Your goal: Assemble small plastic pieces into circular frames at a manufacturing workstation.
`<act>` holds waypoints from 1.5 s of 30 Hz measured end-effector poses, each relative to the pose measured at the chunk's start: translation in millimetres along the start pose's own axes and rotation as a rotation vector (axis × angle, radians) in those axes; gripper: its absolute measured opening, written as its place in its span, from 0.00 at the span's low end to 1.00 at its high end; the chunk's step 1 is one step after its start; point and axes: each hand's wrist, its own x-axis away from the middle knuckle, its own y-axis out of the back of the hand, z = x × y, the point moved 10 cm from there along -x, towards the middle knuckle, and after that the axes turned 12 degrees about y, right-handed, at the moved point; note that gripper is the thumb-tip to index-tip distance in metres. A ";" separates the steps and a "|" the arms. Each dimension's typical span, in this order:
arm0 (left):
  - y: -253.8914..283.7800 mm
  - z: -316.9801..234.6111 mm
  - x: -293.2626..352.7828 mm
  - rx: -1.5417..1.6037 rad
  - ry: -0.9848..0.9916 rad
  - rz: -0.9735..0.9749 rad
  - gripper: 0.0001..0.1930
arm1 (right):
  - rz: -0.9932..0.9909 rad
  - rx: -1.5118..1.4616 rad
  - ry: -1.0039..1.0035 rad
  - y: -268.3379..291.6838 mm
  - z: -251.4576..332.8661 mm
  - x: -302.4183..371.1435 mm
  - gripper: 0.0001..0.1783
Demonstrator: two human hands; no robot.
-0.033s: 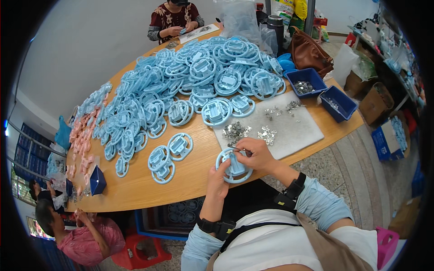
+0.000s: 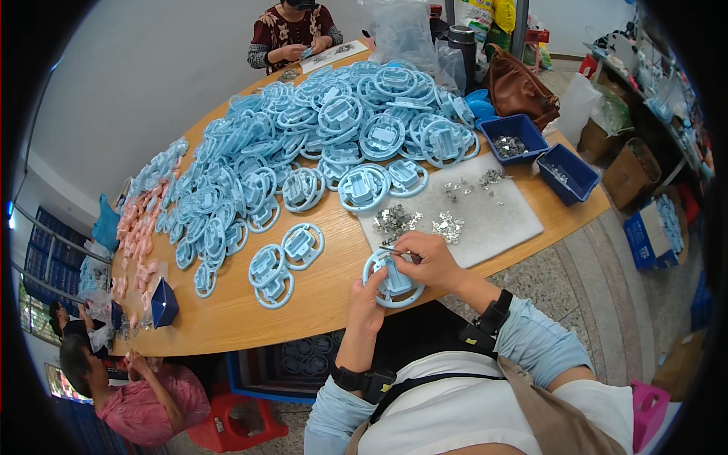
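Observation:
A round light-blue plastic toy steering wheel (image 2: 397,283) rests at the table's near edge, in front of me. My left hand (image 2: 365,305) grips its left rim, thumb on top. Over its upper part, my right hand (image 2: 428,259) is closed around slim dark metal tweezers (image 2: 390,249), their tip pointing left above the wheel. What the tip holds, if anything, is too small to see. Just beyond lie a darker heap of small metal pieces (image 2: 393,220) and a brighter heap of metal pieces (image 2: 448,227), both on a white board (image 2: 497,224).
A big pile of similar blue wheels (image 2: 334,114) covers the table's far side; a few loose wheels (image 2: 267,265) lie left of me. Two dark-blue bins (image 2: 570,176) with metal bits stand right. Pink parts (image 2: 140,227) lie far left. Co-workers sit opposite (image 2: 292,30) and left (image 2: 155,402).

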 end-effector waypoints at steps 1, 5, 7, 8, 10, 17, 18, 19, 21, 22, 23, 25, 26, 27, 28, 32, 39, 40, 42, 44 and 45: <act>-2.6 0.5 -0.1 0.014 0.006 0.005 0.13 | -0.024 0.025 0.084 0.3 5.7 0.6 0.04; -4.5 2.8 0.8 0.003 0.022 -0.002 0.13 | -0.035 0.045 0.138 -0.5 2.9 7.2 0.03; -4.4 3.8 1.5 0.007 0.025 -0.008 0.12 | 0.002 0.095 0.141 -2.2 2.2 9.7 0.05; -3.9 4.4 1.5 0.012 0.026 -0.014 0.12 | 0.001 0.096 0.139 -1.8 2.2 11.4 0.05; -2.1 3.4 0.7 0.011 0.035 -0.001 0.12 | 0.050 0.132 0.135 -6.0 3.8 13.5 0.05; -8.5 -2.0 3.7 -0.078 0.010 -0.067 0.12 | 0.058 0.105 0.142 -7.3 11.4 13.8 0.07; -8.5 -1.4 3.6 -0.079 0.011 -0.067 0.12 | 0.035 0.083 0.111 -4.8 10.7 13.3 0.08; -8.0 -0.5 3.2 -0.083 0.015 -0.071 0.12 | 0.011 0.061 0.079 -2.4 8.9 13.5 0.08; -6.2 1.3 2.3 -0.087 0.019 -0.076 0.12 | 0.030 0.086 0.089 -3.4 8.5 16.0 0.09; -3.6 2.2 2.0 -0.099 0.018 -0.089 0.12 | 0.050 0.112 0.101 -4.9 9.1 17.0 0.10; -1.6 2.7 1.6 -0.111 0.018 -0.101 0.12 | 0.050 0.111 0.100 -4.5 10.2 17.1 0.10; 0.1 2.0 0.7 -0.110 0.021 -0.106 0.12 | 0.113 0.205 0.131 -9.5 16.9 17.0 0.10; 0.8 2.0 0.6 -0.108 0.025 -0.109 0.12 | 0.114 0.203 0.131 -9.9 18.1 17.5 0.10; 0.0 2.3 0.4 -0.109 0.027 -0.107 0.12 | 0.132 0.234 0.128 -10.5 18.7 18.5 0.10; -0.3 2.1 0.4 -0.108 0.023 -0.111 0.12 | 0.150 0.265 0.125 -11.3 18.8 19.4 0.10; -6.3 0.4 2.3 -0.152 0.019 -0.097 0.12 | 0.141 0.298 0.141 -8.7 22.0 22.6 0.10; -6.4 2.8 2.6 -0.162 0.034 -0.086 0.12 | 0.205 0.350 0.141 -10.3 28.5 24.6 0.09; -4.9 4.6 1.1 -0.160 0.043 -0.084 0.11 | 0.175 0.315 0.127 -7.4 27.2 24.5 0.09; -5.7 5.7 1.3 -0.157 0.051 -0.083 0.11 | 0.144 0.273 0.109 -2.7 24.1 24.4 0.09; -8.2 5.5 4.0 -0.140 0.056 -0.096 0.11 | 0.113 0.228 0.091 1.2 22.0 23.3 0.08; -6.7 5.6 3.9 -0.139 0.054 -0.097 0.11 | 0.136 0.221 0.084 -0.7 21.9 22.3 0.08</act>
